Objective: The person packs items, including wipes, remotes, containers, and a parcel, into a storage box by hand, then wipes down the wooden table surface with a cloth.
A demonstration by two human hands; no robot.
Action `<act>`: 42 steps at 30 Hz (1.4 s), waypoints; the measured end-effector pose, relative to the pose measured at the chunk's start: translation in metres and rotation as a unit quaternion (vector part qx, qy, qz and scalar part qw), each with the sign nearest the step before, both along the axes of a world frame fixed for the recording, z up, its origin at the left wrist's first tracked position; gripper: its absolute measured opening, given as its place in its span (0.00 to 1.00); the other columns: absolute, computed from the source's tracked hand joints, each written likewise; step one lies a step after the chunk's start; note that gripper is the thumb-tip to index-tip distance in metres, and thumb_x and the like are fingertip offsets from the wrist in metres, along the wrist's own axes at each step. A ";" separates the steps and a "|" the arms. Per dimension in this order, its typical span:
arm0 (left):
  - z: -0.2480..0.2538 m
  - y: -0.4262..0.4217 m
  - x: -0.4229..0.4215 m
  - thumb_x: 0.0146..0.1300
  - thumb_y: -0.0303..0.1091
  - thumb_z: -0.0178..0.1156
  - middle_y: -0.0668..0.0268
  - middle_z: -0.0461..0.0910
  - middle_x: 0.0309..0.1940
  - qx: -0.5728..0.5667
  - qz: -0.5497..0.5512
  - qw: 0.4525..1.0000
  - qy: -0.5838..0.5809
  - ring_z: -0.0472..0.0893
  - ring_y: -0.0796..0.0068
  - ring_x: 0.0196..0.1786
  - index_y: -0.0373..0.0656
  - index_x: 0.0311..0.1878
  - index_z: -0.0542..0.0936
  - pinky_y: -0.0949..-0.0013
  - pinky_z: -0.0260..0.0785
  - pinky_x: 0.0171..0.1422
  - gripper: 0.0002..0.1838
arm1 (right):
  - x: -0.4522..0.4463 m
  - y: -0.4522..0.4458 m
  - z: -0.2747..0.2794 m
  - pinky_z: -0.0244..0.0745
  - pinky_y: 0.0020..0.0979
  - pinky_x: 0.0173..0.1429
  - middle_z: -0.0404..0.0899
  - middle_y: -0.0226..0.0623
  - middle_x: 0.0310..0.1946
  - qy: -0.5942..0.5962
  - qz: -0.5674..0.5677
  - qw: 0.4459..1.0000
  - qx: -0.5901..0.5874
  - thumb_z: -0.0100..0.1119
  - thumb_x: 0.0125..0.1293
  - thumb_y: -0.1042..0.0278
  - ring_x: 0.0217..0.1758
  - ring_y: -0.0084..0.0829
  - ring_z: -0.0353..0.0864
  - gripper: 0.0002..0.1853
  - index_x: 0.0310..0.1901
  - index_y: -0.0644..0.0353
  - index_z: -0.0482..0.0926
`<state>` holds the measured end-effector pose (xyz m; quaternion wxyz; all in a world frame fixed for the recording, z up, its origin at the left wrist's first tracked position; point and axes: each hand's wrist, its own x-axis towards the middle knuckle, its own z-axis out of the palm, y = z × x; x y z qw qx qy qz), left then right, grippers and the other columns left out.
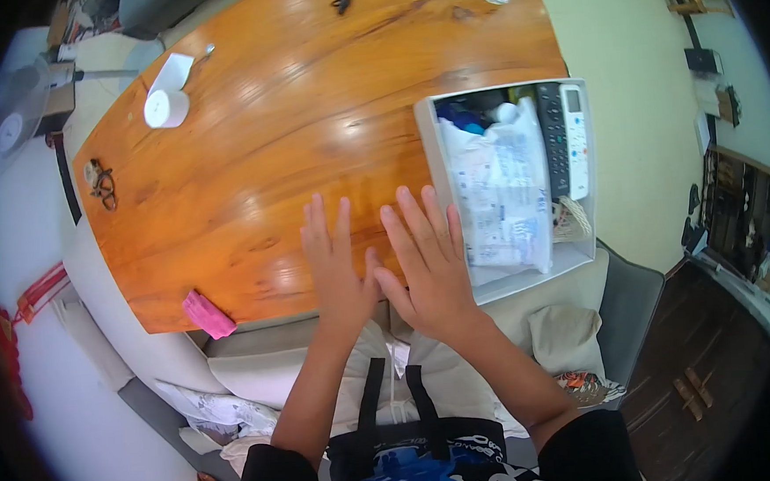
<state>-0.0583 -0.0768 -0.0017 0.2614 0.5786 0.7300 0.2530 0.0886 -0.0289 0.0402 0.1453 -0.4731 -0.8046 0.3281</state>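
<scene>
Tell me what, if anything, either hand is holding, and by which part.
Nothing is held. The left hand and right hand are both open, fingers outstretched; the right is nearest the white box.

From my end: white open-topped box (428,141) nearest my right hand (436,281), sitting at the near right corner of the wooden table (248,161); contact with fingers can't tell. Inside: crinkled white printed plastic packet (498,189) lying lengthwise, filling most of it. Black remote (556,146) right of packet, buttons up; white remote (577,145) beside it along right wall, screen end away from me. Pale coiled cord (571,220) below remotes. My left hand (339,279) nearest bare table, orange-brown, glossy, grain showing; I hold nothing.
</scene>
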 end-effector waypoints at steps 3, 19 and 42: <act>-0.001 -0.006 -0.039 0.61 0.29 0.60 0.42 0.47 0.80 -0.019 0.028 0.999 0.000 0.48 0.38 0.81 0.42 0.78 0.58 0.35 0.40 0.80 0.41 | -0.040 0.001 -0.004 0.38 0.58 0.81 0.53 0.50 0.78 0.007 -0.003 1.000 -0.022 0.57 0.69 0.58 0.83 0.53 0.47 0.35 0.75 0.60 0.62; -0.105 0.039 -0.271 0.61 0.23 0.62 0.50 0.55 0.77 0.024 0.338 0.903 -0.265 0.57 0.54 0.79 0.40 0.79 0.51 0.54 0.53 0.80 0.45 | -0.261 0.055 -0.110 0.65 0.46 0.72 0.66 0.56 0.67 0.109 -0.023 0.988 -0.109 0.65 0.62 0.73 0.70 0.54 0.66 0.37 0.72 0.67 0.60; -0.071 0.061 -0.305 0.52 0.23 0.69 0.57 0.71 0.59 0.051 0.180 0.939 -0.288 0.72 0.64 0.65 0.39 0.64 0.69 0.61 0.66 0.70 0.35 | -0.300 0.096 -0.109 0.73 0.31 0.52 0.76 0.35 0.43 0.240 0.005 0.909 -0.342 0.69 0.63 0.67 0.47 0.29 0.76 0.28 0.65 0.61 0.75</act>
